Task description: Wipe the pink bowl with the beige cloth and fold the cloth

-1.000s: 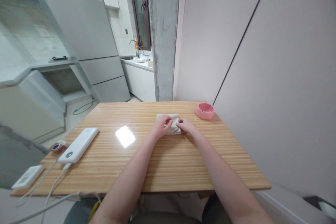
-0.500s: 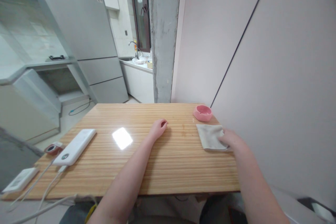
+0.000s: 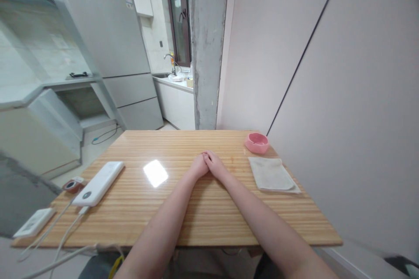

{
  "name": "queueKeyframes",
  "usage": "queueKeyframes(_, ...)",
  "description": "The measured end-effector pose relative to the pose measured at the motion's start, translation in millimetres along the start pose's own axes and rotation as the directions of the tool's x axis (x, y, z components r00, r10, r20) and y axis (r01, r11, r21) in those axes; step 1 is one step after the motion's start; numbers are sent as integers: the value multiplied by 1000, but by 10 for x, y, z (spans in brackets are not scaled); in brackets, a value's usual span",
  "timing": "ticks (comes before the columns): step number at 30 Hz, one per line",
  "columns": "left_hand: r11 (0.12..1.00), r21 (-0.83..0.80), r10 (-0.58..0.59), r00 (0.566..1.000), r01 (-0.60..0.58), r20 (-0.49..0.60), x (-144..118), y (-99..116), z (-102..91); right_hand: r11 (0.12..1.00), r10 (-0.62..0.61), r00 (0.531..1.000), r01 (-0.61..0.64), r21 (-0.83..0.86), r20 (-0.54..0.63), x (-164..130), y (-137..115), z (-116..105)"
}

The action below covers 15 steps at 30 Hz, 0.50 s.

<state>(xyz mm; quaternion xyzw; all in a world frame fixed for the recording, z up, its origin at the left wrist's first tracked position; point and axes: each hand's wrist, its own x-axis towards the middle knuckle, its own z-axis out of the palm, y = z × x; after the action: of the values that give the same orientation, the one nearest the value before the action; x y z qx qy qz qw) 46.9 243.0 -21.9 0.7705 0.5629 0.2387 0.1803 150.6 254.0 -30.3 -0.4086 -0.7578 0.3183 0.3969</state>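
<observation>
Left hand point(image 3: 199, 167) and right hand point(image 3: 214, 163) at frame centre, touching, loosely curled, holding nothing, resting on surface point(image 3: 203, 209); forearms angled inward, seemingly idle. Folded cloth point(image 3: 272, 175) flat at right of centre, well apart from hands, just below pink dish point(image 3: 257, 142). Power bank point(image 3: 98, 182) at lower left.

Nothing is legible: the fridge point(image 3: 111, 30) bears a small brand mark and a blue sticker, both too blurred to read.
</observation>
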Motion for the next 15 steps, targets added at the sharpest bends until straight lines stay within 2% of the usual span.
queueKeyframes(9,997,72,-21,998,16,66,-29,45,0,999,47,999,-47,10,-3,-60,59,-13)
queueKeyframes(12,997,74,-21,998,16,66,-36,56,-13,997,41,999,-40,70,-9,-52,105,16)
queueKeyframes(15,999,50,7,998,-10,63,-32,49,-29,978,64,987,-33,206,-145,-14,164,-76)
